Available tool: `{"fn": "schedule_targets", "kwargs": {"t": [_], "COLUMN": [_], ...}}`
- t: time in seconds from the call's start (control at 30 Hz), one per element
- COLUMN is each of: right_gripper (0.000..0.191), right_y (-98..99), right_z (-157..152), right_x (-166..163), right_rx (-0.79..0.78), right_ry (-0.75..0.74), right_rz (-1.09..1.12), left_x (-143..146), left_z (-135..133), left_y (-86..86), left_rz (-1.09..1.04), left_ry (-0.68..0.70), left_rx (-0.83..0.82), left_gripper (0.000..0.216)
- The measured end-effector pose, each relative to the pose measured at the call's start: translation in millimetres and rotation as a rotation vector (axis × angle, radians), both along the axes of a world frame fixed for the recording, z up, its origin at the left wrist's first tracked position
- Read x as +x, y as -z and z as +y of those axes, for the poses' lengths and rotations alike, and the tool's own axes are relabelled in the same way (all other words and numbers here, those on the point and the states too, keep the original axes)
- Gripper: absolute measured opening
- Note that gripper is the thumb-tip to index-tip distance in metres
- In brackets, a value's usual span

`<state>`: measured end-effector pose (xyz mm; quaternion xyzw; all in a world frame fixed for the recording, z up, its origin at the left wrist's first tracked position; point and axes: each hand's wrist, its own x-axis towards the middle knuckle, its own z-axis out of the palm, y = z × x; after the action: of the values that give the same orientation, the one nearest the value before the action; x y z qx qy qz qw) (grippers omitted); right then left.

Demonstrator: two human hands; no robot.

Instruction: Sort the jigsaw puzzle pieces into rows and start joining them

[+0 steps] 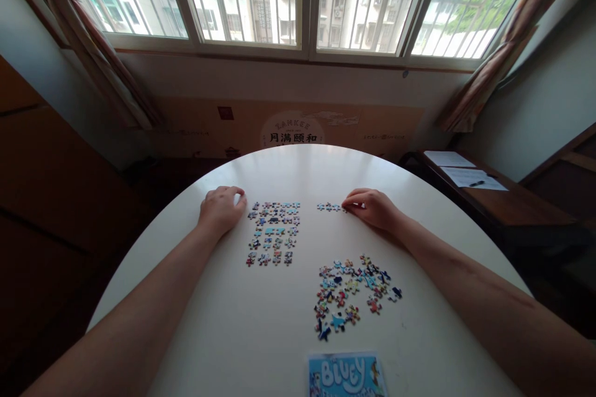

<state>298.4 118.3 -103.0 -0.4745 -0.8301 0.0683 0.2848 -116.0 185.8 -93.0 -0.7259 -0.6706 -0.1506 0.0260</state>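
Observation:
My left hand [221, 208] rests on the white round table [288, 167] with its fingers curled under, just left of a grid of sorted puzzle pieces [274, 232]. Nothing shows inside that hand. My right hand [370, 206] lies on the table with fingertips pinched at the right end of a short joined row of puzzle pieces [329, 206]. A loose heap of colourful puzzle pieces [354, 291] lies nearer to me, right of centre. A blue puzzle box [347, 375] marked "Bluey" sits at the near table edge.
A side desk [503, 198] at the right carries papers [470, 177] and a pen. A large barred window [302, 0] with curtains fills the far wall. A cardboard panel with printed characters [293, 133] leans below the sill. Dark wooden furniture stands at the left.

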Motion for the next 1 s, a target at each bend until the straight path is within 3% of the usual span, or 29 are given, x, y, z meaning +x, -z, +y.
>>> {"fn": "schedule_targets", "kwargs": {"t": [0.33,0.57,0.67,0.77,0.83,1.0], "right_gripper": [0.017,0.022,0.019,0.016,0.012,0.003], "right_y": [0.2,-8.5,-29.3,-53.1,-63.2,-59.7], "right_z": [0,-3,-16,-36,-48,-63], "right_x": [0,-5,-21,-45,-62,-86], "right_rx": [-0.012,0.027,-0.062,-0.304,-0.372,-0.421], "right_ry": [0.005,0.062,-0.076,-0.358,-0.455,-0.529], "right_rz": [0.031,0.205,0.194,0.059,-0.019,-0.157], "left_x": [1,3,2,1,1,2], "left_z": [0,-2,-2,-1,0,-1], "left_y": [0.6,-2.9,-2.2,-0.8,-0.2,-0.8], "left_rz": [-0.01,-0.015,-0.019,-0.02,-0.018,-0.01], "left_ry": [0.009,0.007,0.005,0.002,0.004,0.002], "left_rx": [0.007,-0.015,-0.015,-0.022,-0.026,-0.023], "left_gripper": [0.043,0.044,0.043,0.043,0.043,0.043]}}
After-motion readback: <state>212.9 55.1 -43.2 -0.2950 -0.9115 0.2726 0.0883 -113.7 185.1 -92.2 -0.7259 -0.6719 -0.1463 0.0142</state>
